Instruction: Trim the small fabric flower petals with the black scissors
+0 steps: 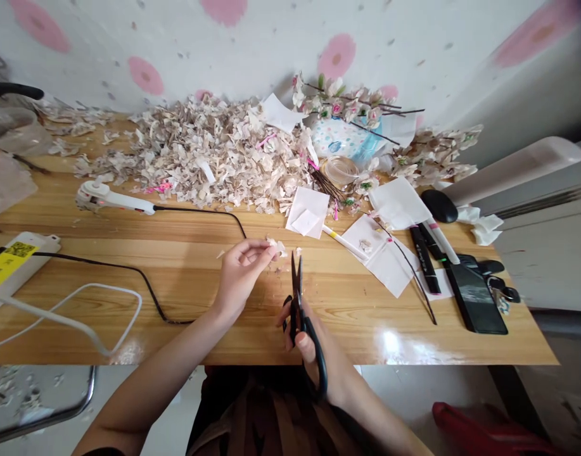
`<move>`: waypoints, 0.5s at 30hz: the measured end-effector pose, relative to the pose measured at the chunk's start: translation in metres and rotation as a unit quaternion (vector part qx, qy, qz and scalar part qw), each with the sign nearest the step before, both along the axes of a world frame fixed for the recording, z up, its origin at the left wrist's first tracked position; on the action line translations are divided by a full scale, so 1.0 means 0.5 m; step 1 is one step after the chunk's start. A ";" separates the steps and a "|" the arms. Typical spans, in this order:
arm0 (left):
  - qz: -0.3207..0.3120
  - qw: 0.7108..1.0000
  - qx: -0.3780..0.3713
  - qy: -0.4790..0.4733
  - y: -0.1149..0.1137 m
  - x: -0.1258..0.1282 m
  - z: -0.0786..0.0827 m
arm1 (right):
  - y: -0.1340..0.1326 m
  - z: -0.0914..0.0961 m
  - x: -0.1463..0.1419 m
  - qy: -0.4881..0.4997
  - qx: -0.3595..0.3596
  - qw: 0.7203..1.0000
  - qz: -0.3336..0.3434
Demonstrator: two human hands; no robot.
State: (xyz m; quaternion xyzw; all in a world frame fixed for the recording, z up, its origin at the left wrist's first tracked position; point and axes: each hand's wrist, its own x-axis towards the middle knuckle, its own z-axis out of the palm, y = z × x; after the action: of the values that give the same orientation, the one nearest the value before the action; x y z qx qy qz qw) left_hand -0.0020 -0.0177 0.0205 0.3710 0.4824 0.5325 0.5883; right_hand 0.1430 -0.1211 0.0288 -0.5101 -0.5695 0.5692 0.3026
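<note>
My left hand (242,269) is closed in a pinch on a small pale shell-like scrap (277,246), held over the middle of the wooden table (176,285). Black-handled scissors (297,297) are gripped in my right hand (313,348), fingers in the loops. Their blades point away from me and stand slightly apart, to the right of the scrap and not touching it. Small crumbs and another pale bit (298,251) lie close to the blade tips. What the scrap is made of, I cannot make out.
Behind, a large heap of pale scraps (214,145) runs along the wall. A hot glue gun (114,197) and power strip (19,266) lie left. At right are paper squares (395,266), a thin twig (414,272), markers (426,259), a phone (478,297) and flower branches (351,104).
</note>
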 end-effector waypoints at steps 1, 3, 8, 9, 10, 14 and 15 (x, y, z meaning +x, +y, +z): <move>0.003 1.000 0.003 -0.009 -0.001 -0.001 0.003 | -0.007 0.006 -0.010 -0.004 -0.013 1.000 0.004; 0.005 1.000 0.008 -0.029 -0.002 -0.002 0.010 | -0.009 0.015 -0.029 -0.026 -0.019 0.999 0.004; 0.007 1.000 0.003 -0.027 -0.006 -0.007 0.019 | 0.023 0.024 -0.054 -0.069 0.005 0.997 -0.018; 0.005 1.000 0.001 -0.023 -0.006 -0.008 0.020 | 0.029 0.022 -0.056 -0.071 0.010 0.997 -0.017; 0.003 1.000 0.000 -0.021 -0.007 -0.009 0.021 | 0.034 0.020 -0.057 -0.071 0.015 0.997 -0.016; 0.001 1.000 0.002 -0.015 -0.011 -0.009 0.023 | 0.043 0.008 -0.057 -0.049 0.027 0.998 -0.016; 0.000 1.000 0.002 -0.014 -0.012 -0.009 0.023 | 0.044 0.004 -0.057 -0.036 0.029 0.999 -0.016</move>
State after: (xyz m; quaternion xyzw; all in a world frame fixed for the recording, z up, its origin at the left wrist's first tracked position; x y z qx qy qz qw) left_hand -0.0067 -0.0239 0.0321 0.3651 0.4731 0.5383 0.5942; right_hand 0.1146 -0.0993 0.0311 -0.5300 -0.5880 0.5291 0.3057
